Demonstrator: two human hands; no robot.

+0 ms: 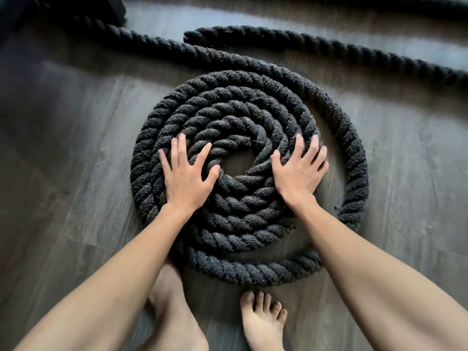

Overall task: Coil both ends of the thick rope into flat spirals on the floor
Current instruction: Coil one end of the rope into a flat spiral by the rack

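1. Thick rope (240, 219) lies on the wood floor (76, 148) just ahead of my bare feet (263, 323). One end is wound into a flat spiral of about five turns, with a small hole of floor at the centre.
2. Step, my read: first spiral mid-build, coil being turned or tightened. The outer turn sits loose on the right and near side, with floor showing between it and the inner rings.
3. Second rope end (192, 36) lies straight beyond the spiral, uncoiled. That half is not started.
4. Next move, my guess: press and rotate so the loose turn closes up, then take in the run coming from the upper left.
5. My left hand (187, 178) is flat, palm down, fingers spread on the left inner turns, gripping nothing.
6. My right hand (298, 173) is the same on the right inner turns. Both forearms reach forward and down.
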